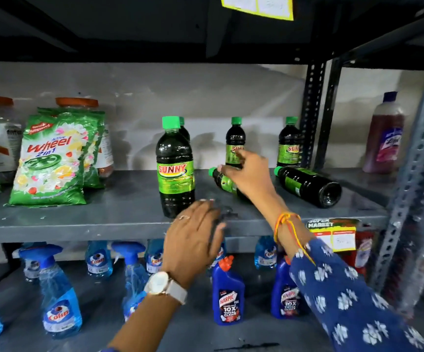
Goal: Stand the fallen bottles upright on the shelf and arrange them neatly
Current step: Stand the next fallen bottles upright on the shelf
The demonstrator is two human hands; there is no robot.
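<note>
The left hand [193, 240] hangs in front of the shelf's front edge [78, 231], back of the hand toward the camera, fingers spread loosely and holding nothing. A watch [163, 285] sits on that wrist. Just beyond its fingertips and a little to their left stands the front bottle [175, 166], upright, dark liquid, green cap, "SUNNY" label facing out; the fingertips are close to its base but whether they touch it cannot be told.

The right hand [249, 174] reaches deeper into the shelf, its sleeve [345, 295] blue with white flowers and orange threads [285, 222] at the wrist. Its fingers curl over the small fallen bottle [222, 180], which lies on its side under the palm with its green cap sticking out past the fingertips to the left. The thumb and first finger point up and back; how firmly the hand grips the bottle cannot be told, since the palm hides most of it.

To the right of that hand, well clear of the fingers, the big fallen bottle [307, 185] lies on its side, cap toward the hand, base toward the camera.

Behind the right fingers, near the wall, stand two upright bottles: the middle one [235, 138] directly past the raised fingertip, the right one [289, 143] beside the shelf post [312, 110]. Another cap [182, 121] peeks out behind the front bottle.
</note>
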